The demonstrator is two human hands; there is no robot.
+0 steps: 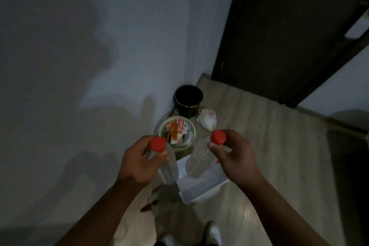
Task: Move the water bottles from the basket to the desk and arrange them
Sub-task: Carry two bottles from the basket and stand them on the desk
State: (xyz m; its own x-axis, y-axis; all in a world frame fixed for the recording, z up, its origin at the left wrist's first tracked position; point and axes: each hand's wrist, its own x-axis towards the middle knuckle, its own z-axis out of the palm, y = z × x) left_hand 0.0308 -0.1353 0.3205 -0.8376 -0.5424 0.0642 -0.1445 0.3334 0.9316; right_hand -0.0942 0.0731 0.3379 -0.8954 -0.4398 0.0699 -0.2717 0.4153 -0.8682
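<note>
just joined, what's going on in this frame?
A person stands over a white slatted plastic basket on the wooden floor, holding a clear plastic water bottle with a red cap in each hand. The left hand grips the left bottle round its neck; the right hand pinches the right bottle just under its cap. Both bottles are above the basket; no desk is in view. A pale green bin of wrappers, a black bin and a white plastic bag sit in the corner.
</note>
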